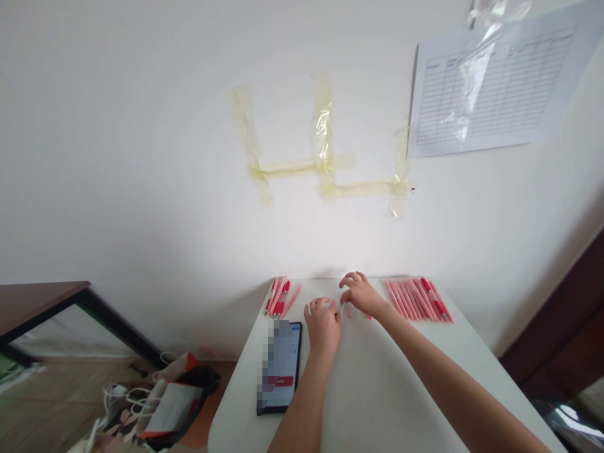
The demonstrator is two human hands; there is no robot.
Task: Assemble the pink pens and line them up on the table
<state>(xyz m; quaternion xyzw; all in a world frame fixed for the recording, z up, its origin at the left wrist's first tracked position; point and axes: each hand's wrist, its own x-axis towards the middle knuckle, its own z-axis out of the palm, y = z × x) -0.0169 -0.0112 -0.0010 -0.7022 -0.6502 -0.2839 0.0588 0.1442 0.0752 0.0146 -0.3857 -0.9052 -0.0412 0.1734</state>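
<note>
Reaching to the far edge of the white table (377, 390), the right hand (361, 293) pinches what looks like a small pink pen part (349, 310), while the left hand (323, 324) beside it curls its fingers, grip unclear, between the left pen pile (279, 296) and the right pen pile (418, 299).

Both bare forearms reach forward from the lower edge. The left grip (323, 327) is palm down, knuckles up, fingers bent at the tips. The right grip (361, 294) sits just ahead of it and to its right, close by, fingers curled, thumb and forefinger drawn together. The right forearm (453, 384) slants in from the far right. The left forearm (302, 402) runs almost straight. Whether either grip clasps anything cannot be told.
</note>
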